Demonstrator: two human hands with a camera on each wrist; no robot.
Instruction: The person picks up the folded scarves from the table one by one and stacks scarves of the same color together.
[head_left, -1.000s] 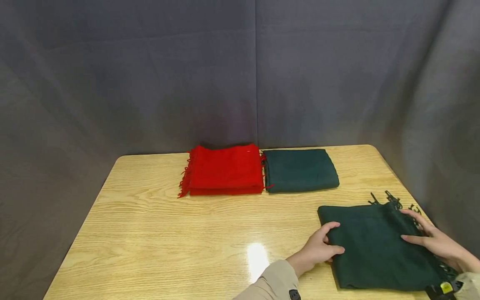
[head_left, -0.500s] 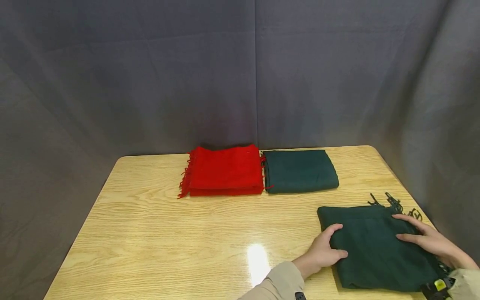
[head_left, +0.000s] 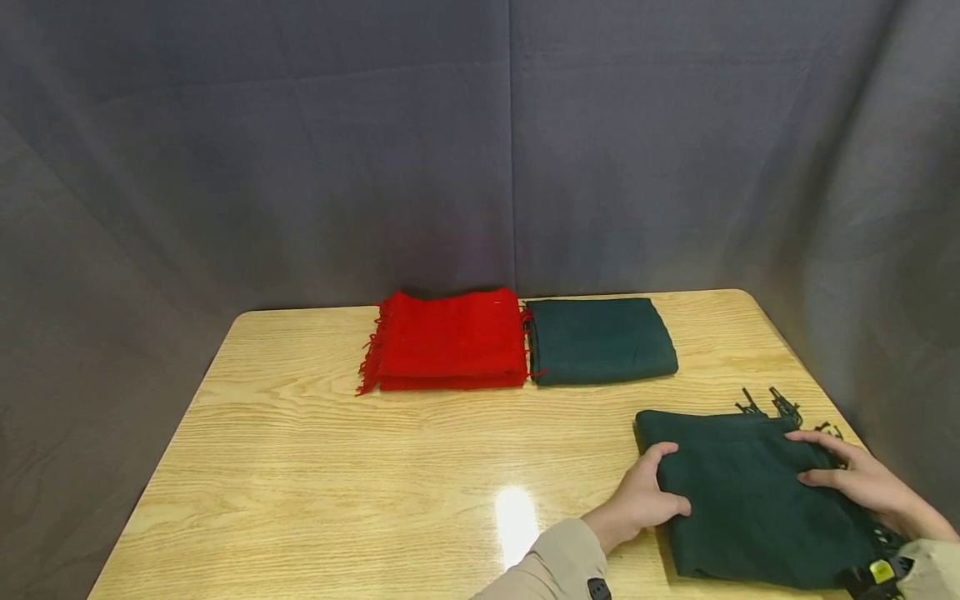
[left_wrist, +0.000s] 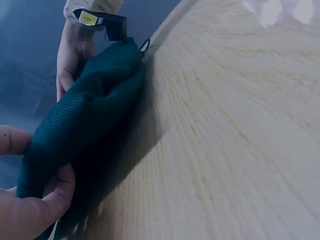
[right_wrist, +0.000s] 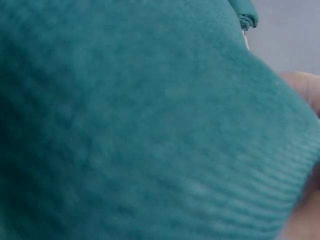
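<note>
A folded dark green scarf (head_left: 750,508) with fringe lies at the right front of the table. My left hand (head_left: 643,498) grips its left edge, thumb on top and fingertips curled beneath, as the left wrist view shows. At the opposite edge my right hand (head_left: 862,479) holds the fringed side, index finger and thumb over the top; its other fingers are hidden. In the left wrist view the scarf (left_wrist: 85,115) bulges up between both hands, with a dark shadow on the wood below. Green cloth (right_wrist: 150,115) fills most of the right wrist view.
A folded red scarf (head_left: 453,340) with fringed ends lies at the back of the wooden table (head_left: 300,467). Touching its right side is a second folded dark green scarf (head_left: 603,342). Grey curtains (head_left: 375,167) hang behind and along both sides.
My right hand has shifted slightly left and towards me, drawing the fringed side inward. My left hand has moved slightly right, then slightly back. The back scarves have not moved.
</note>
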